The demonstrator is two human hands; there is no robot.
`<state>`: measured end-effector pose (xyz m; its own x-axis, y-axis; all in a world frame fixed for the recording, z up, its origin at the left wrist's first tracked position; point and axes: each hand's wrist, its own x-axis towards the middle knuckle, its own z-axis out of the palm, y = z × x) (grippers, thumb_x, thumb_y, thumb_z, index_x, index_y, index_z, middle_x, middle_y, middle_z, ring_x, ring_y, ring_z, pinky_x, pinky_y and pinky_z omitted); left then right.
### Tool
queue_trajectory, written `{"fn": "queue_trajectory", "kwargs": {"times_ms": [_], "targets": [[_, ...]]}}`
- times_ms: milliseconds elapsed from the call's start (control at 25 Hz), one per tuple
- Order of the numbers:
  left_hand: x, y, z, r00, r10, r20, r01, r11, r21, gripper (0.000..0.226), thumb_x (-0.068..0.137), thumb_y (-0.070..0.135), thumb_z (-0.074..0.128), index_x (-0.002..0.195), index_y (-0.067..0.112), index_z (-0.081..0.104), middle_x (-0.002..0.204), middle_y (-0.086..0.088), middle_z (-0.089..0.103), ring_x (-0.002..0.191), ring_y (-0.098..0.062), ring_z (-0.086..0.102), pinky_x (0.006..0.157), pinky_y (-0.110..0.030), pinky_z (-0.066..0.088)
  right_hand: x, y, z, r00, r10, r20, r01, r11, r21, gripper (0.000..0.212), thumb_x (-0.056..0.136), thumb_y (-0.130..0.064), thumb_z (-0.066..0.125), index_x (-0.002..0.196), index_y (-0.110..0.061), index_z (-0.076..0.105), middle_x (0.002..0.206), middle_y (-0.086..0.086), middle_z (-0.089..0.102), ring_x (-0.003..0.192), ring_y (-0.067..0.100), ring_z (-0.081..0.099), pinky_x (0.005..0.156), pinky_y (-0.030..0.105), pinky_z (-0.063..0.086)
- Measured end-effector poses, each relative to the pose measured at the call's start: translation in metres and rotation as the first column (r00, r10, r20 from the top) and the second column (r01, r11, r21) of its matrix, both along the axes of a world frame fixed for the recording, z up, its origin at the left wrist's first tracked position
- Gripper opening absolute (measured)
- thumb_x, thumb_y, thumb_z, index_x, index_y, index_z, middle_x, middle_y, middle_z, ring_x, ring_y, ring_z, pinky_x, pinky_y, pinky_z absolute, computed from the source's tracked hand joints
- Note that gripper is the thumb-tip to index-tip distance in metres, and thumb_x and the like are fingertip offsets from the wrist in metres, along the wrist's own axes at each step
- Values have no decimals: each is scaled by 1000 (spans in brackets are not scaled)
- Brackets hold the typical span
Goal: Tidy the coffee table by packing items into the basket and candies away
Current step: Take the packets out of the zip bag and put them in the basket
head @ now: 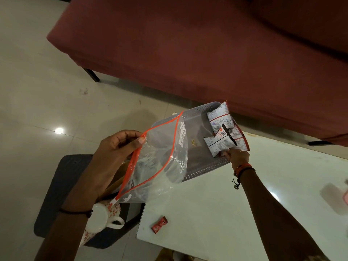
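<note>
My left hand (120, 146) pinches the orange-zipped rim of a clear plastic zip bag (160, 166), which hangs open over the left end of a grey perforated basket (205, 167). The basket sits at the far left corner of the white coffee table (226, 213). My right hand (238, 157) grips the lower edge of a bunch of white and red snack packets (224, 132) at the basket's right end. One small red candy (159, 224) lies on the table near its front left edge.
A dark red sofa (207, 53) runs along the far side of the table. On a dark stool (62, 185) to the left, a white mug with red flowers (105, 216) lies under my left forearm. A pink object (345, 196) is at the right edge.
</note>
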<state>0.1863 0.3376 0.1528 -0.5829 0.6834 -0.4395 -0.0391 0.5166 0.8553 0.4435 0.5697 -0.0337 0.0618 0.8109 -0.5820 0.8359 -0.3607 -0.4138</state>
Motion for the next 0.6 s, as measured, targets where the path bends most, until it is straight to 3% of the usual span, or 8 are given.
{"fn": "queue_trajectory", "kwargs": {"times_ms": [120,200,280,360,440,520,600], "targets": [[5,0,2,1000,-4,-17,4,1000,-4,10,85,25,59,83,34,62,81,9,67,62,8,64,51,-4,48,3,-8,15,999,50,10,-50,999,-5,32,99,-28,46,122,-11,60,117,10,67,108,24,64,94,30,48],[10,1,6,1000,3,-23,-3,1000,1,9,85,25,60,83,33,63,80,7,67,61,7,63,50,-4,48,1,-22,29,982,-49,-184,28,993,-114,28,93,-4,53,120,1,59,114,16,64,105,28,61,93,37,50],[19,2,10,1000,-14,-15,14,1000,-10,6,86,26,59,85,31,63,80,3,67,61,1,64,52,-7,50,2,-52,60,900,58,-432,-91,994,-57,46,82,6,65,126,4,54,116,7,54,111,24,54,88,31,47],[31,4,13,998,-61,-24,60,997,-51,8,90,28,54,89,26,61,84,-2,67,69,-11,64,61,-21,54,4,-93,83,776,388,-498,-398,913,91,91,66,-14,85,143,-11,37,135,-9,39,126,7,38,100,18,35],[51,9,16,997,-77,-9,76,995,-64,12,95,26,47,91,18,54,80,-2,70,71,-22,62,67,-30,53,4,-133,101,686,524,-505,-525,837,155,129,49,-46,89,152,-27,12,150,-17,18,139,0,20,112,19,24],[77,12,19,994,-107,19,108,992,-72,15,99,21,40,85,18,45,58,13,68,57,-10,60,54,-18,50,5,-162,107,686,571,-451,-548,813,195,139,43,-60,84,150,-36,-1,158,-10,8,147,11,10,118,35,21],[107,13,22,982,-188,31,190,974,-123,19,100,24,35,81,24,40,53,16,61,55,-1,56,49,-12,43,2,-178,112,716,549,-432,-483,836,261,132,48,-58,84,151,-24,9,159,4,15,148,24,14,118,50,24]]}}
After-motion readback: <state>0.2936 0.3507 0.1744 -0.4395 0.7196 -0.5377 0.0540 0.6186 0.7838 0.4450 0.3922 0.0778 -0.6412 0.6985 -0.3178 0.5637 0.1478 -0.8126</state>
